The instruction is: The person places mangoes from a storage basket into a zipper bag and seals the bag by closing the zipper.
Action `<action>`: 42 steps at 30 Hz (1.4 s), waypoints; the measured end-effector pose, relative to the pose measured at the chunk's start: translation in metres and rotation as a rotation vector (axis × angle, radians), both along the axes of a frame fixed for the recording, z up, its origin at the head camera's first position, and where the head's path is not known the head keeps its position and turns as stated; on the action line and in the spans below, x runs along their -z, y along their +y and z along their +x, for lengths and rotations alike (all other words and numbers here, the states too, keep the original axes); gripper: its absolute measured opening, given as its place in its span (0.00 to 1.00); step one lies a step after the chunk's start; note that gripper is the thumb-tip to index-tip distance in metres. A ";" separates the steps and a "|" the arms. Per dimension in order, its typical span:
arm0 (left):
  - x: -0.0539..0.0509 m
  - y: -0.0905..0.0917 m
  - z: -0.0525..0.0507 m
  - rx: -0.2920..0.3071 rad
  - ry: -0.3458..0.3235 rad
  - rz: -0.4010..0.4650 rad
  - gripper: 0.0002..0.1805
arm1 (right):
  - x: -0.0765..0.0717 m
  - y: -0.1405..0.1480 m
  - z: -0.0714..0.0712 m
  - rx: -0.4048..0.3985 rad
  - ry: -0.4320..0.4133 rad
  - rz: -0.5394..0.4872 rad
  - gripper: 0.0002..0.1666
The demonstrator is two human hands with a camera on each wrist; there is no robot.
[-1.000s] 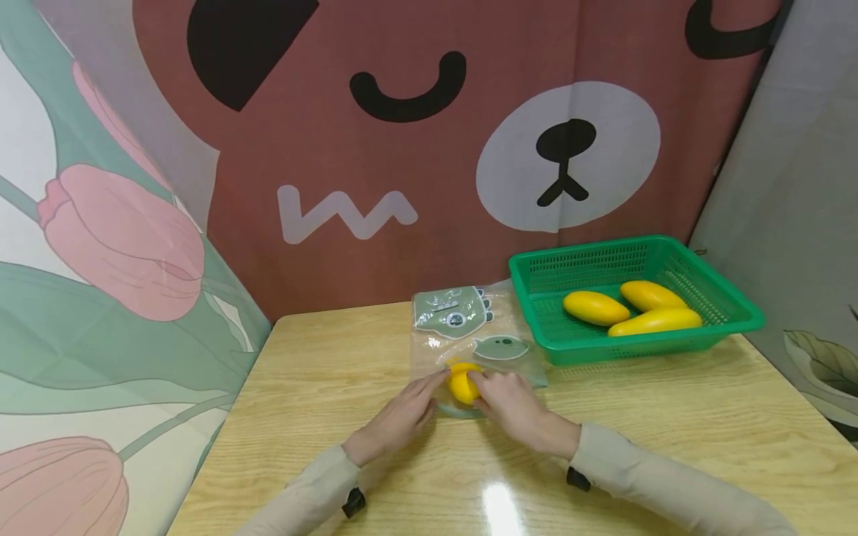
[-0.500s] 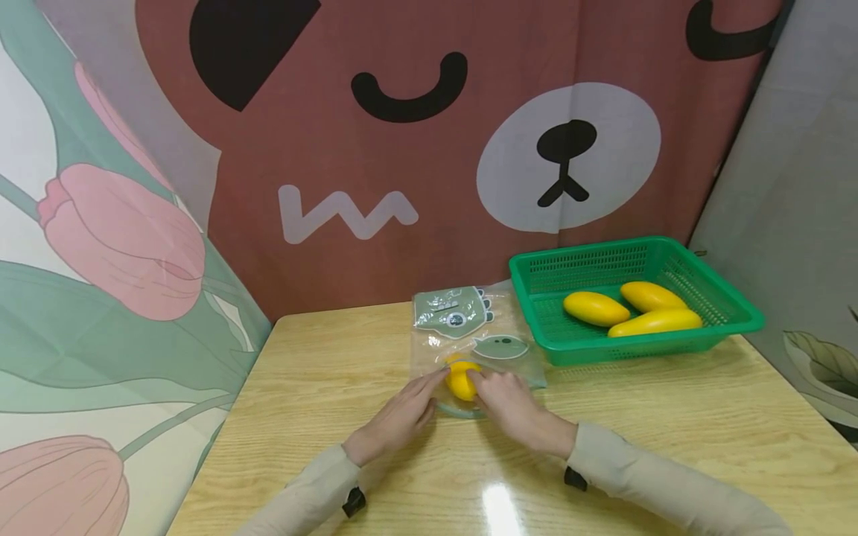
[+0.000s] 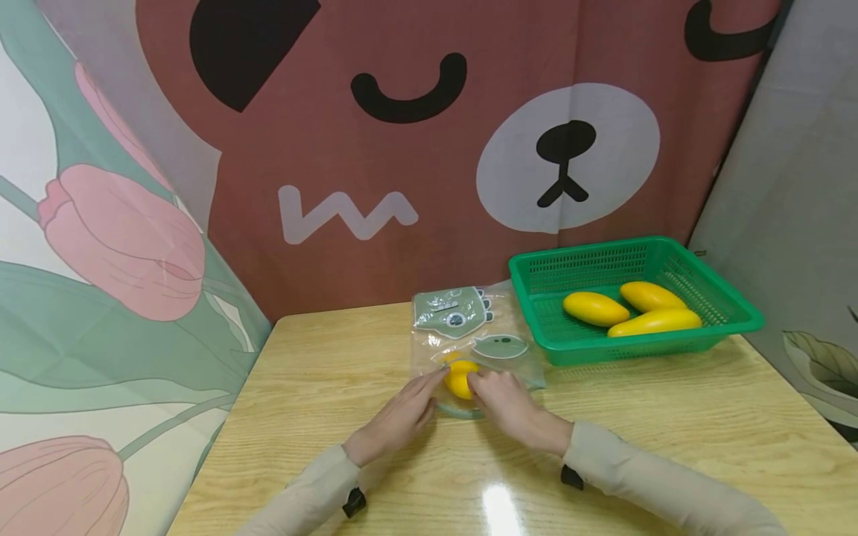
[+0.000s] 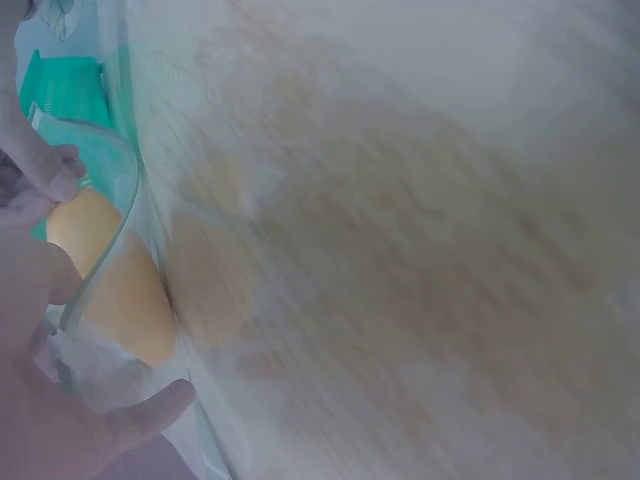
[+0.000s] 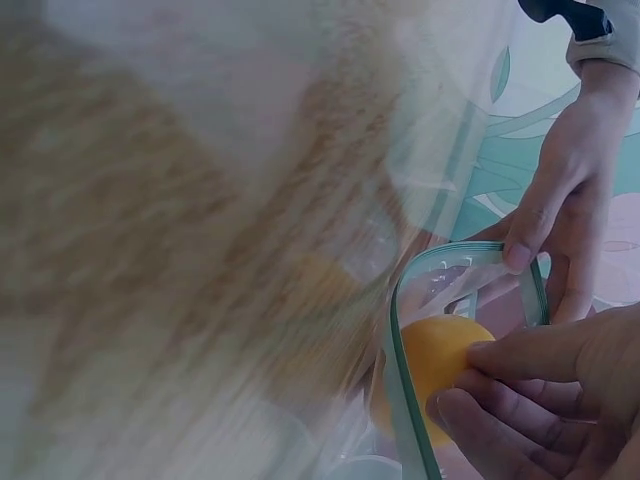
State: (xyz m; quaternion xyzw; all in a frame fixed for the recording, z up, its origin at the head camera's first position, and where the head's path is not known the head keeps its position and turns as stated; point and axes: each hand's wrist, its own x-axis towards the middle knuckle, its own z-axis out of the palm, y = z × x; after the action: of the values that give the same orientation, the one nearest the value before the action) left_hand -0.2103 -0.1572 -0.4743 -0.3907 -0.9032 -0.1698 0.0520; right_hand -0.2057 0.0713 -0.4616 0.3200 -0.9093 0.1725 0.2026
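A clear zip bag (image 3: 527, 374) printed with green pictures lies flat on the table, its mouth toward me. My right hand (image 3: 507, 407) pinches a yellow mango (image 3: 459, 383) between thumb and fingers at that mouth. In the left wrist view, the mango (image 4: 132, 305) is partly inside, behind the green-edged rim. With the thumb over the rim, my left hand (image 3: 397, 417) holds the bag's left edge. From the right wrist, the bag's opening (image 5: 398, 340) gapes around the mango (image 5: 432, 350). Fingers of the left hand (image 5: 575, 205) under the film are partly hidden.
A green perforated basket (image 3: 556, 356) stands at the right rear of the wooden table (image 3: 322, 357). Inside it lie 3 yellow mangoes (image 3: 595, 308). A curtain with a bear face (image 3: 335, 275) hangs behind the table.
My right hand has pushed the mango slightly forward and left, deeper into the bag. The left hand has stayed in place, and the basket has not moved.
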 end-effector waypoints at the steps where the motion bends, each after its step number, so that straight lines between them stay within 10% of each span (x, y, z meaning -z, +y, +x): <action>1: 0.000 0.000 0.000 0.000 0.001 0.001 0.33 | 0.000 0.000 0.000 0.003 -0.004 0.001 0.13; 42: 0.004 0.001 -0.002 0.047 0.071 0.044 0.33 | -0.006 0.003 0.012 -0.016 -0.028 0.102 0.07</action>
State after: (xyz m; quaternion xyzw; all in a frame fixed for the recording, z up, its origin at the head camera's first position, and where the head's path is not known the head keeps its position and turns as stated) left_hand -0.2119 -0.1564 -0.4783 -0.4166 -0.8873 -0.1769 0.0888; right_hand -0.1937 0.0740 -0.4556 0.3346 -0.9171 0.1320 0.1718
